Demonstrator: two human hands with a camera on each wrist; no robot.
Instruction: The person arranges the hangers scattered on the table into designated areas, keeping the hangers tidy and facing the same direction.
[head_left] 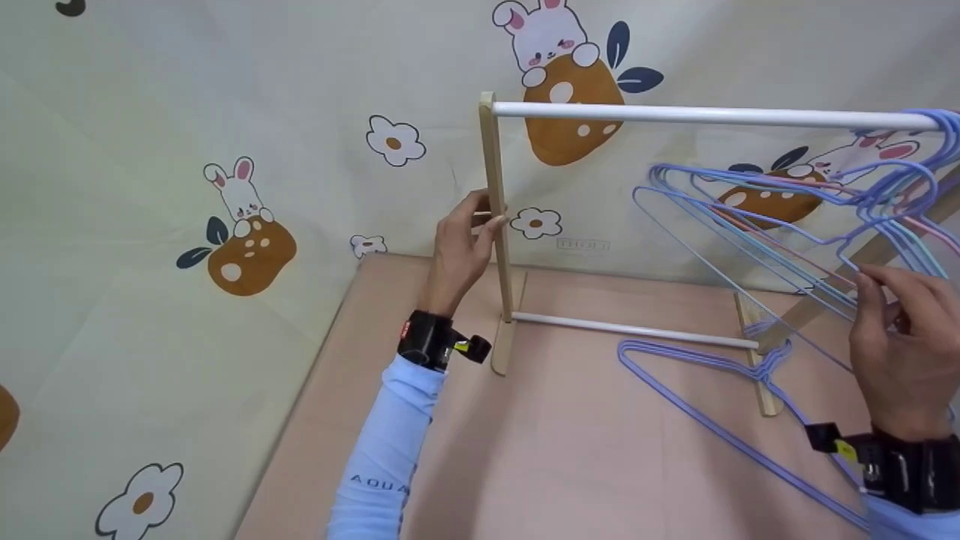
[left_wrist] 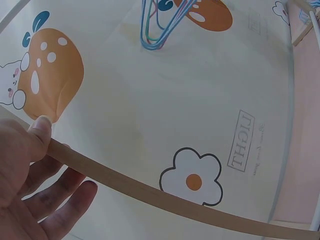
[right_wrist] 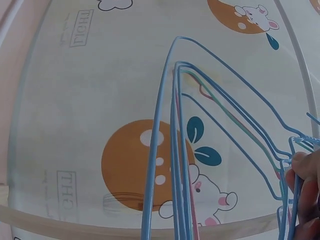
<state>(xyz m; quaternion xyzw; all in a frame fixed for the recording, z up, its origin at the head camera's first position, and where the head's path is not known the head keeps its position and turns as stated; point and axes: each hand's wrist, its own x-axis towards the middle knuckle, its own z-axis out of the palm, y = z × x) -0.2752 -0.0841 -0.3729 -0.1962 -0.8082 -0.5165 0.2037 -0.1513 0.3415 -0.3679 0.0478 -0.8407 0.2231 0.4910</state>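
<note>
A small clothes rack stands on a pink surface (head_left: 570,450), with a white top rail (head_left: 712,115) and wooden posts. My left hand (head_left: 484,217) grips the left wooden post (head_left: 499,255) about halfway up. In the left wrist view its thumb (left_wrist: 41,131) presses the post (left_wrist: 150,192), with the fingers behind it. Several blue, pink and green wire hangers (head_left: 877,199) hang bunched at the rail's right end. My right hand (head_left: 874,289) pinches their lower wires. The right wrist view shows the hangers (right_wrist: 175,150) fanning out from the fingers (right_wrist: 302,185).
More blue wire hangers (head_left: 769,367) lie on the pink surface beside the rack's right foot. A lower white rail (head_left: 630,328) joins the two feet. Cream mats (head_left: 187,187) printed with rabbits and flowers wall in the back and left.
</note>
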